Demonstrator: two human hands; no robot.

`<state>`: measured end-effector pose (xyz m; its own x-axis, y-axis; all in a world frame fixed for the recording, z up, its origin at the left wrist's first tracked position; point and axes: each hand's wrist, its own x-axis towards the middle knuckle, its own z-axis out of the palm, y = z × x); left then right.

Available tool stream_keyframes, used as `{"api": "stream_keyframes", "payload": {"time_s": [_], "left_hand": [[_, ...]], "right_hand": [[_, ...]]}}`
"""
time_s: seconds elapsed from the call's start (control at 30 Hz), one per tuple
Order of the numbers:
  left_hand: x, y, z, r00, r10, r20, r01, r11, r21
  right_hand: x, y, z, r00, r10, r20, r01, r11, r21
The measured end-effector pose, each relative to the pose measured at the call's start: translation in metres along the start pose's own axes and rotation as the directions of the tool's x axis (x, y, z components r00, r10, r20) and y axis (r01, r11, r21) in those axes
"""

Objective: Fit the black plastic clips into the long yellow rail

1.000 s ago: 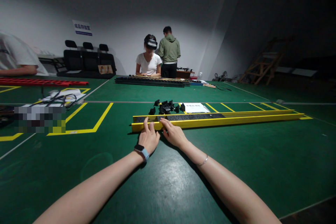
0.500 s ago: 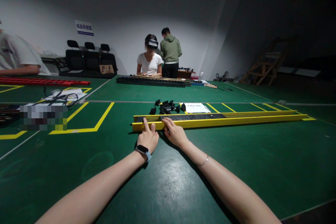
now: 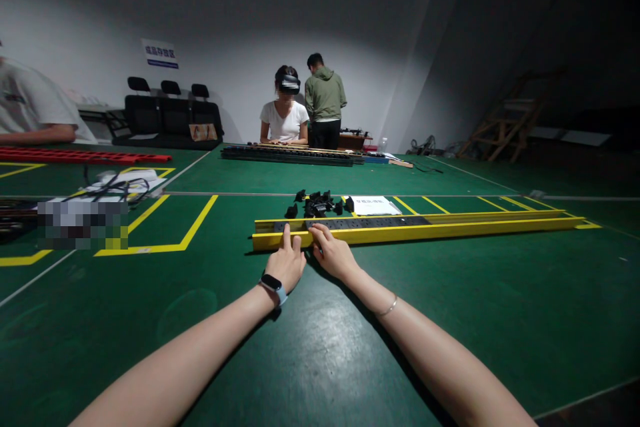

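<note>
A long yellow rail (image 3: pixel 450 229) lies across the green floor in front of me. A black strip of parts (image 3: pixel 370 221) fills the left part of its channel. My left hand (image 3: pixel 287 260), with a watch on the wrist, is curled, and one finger stretches up onto the rail's near wall close to its left end. My right hand (image 3: pixel 333 255) sits just to the right of it, its fingers bent over the same wall. A pile of loose black pieces (image 3: pixel 317 203) lies right behind the rail, beside a white sheet (image 3: pixel 373 205).
Two people (image 3: pixel 285 117) are at a dark rail (image 3: pixel 293 155) farther back. A person's arm and white sleeve (image 3: pixel 30 120) show at far left by a red rail (image 3: pixel 75 156). Cables and papers (image 3: pixel 117 185) lie left; black chairs (image 3: pixel 173 113) and a wooden ladder (image 3: pixel 505 123) stand at the back.
My left hand's raised finger has slid a little to the right along the rail, closer to my right hand. My right hand has stayed put.
</note>
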<state>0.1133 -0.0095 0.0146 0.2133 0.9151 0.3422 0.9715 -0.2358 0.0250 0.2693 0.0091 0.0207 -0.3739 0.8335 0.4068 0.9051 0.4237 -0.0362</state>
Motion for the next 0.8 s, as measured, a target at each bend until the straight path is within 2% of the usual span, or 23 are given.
{"api": "stream_keyframes", "payload": {"time_s": [0.13,0.23,0.37,0.57,0.8], "left_hand": [[-0.0013,-0.0007,0.0016,0.997,-0.072,-0.039,0.072,0.997,0.012],[-0.0021,-0.0006,0.0016,0.994,-0.106,-0.024,0.107,0.994,0.023],[-0.0008,-0.0014,0.0022,0.997,-0.077,-0.012,0.077,0.997,0.006],[0.0011,-0.0050,0.0072,0.998,0.046,-0.044,-0.048,0.997,-0.062],[0.0010,-0.0069,0.0091,0.994,-0.071,-0.083,0.057,0.987,-0.153]], "right_hand": [[0.0001,0.0010,0.0001,1.000,-0.013,-0.005,0.013,1.000,0.011],[0.0001,0.0016,0.0006,1.000,-0.016,-0.007,0.016,1.000,0.009],[-0.0001,0.0017,0.0013,1.000,-0.007,0.001,0.007,1.000,-0.001],[-0.0004,0.0017,0.0015,1.000,-0.011,-0.003,0.010,1.000,-0.005],[-0.0006,0.0017,0.0005,1.000,-0.004,0.002,0.004,1.000,-0.002]]}}
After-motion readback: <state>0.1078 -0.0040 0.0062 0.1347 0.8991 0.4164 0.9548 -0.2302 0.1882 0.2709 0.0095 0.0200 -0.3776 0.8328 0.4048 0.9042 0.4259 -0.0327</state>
